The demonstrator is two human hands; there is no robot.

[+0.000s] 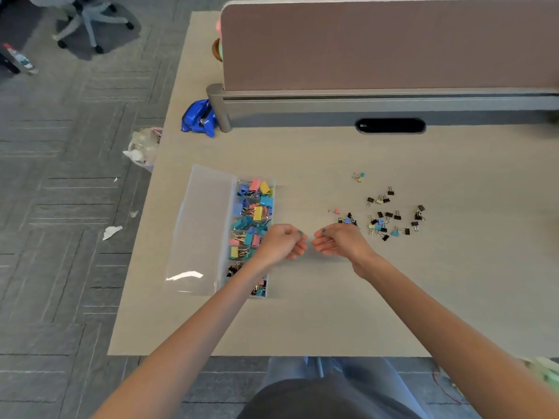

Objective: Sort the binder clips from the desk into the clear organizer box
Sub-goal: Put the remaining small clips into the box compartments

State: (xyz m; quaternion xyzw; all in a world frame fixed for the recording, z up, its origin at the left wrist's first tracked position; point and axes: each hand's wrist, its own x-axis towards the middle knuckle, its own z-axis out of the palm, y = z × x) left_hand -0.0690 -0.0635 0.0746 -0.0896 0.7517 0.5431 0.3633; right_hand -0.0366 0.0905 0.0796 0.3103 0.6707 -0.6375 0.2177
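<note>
The clear organizer box (270, 293) lies on the desk's left part, its lid (199, 225) folded open to the left. Its far compartments hold several large coloured binder clips (254, 213); the near ones hold small clips, partly hidden by my left forearm. Several small loose binder clips (384, 220), mostly black, are scattered to the right; a pink one (334, 211) and a teal-yellow pair (359, 176) lie apart. My left hand (282, 241) hovers at the box's right edge, fingers curled. My right hand (338, 240) faces it a few centimetres away, also curled. What is inside either hand is hidden.
A brown divider panel (390, 46) runs along the desk's back, with a black cable slot (390, 126) below it. A blue bag (199, 117) lies at the panel's left end. On the floor to the left are a waste bin (145, 148) and an office chair (87, 22).
</note>
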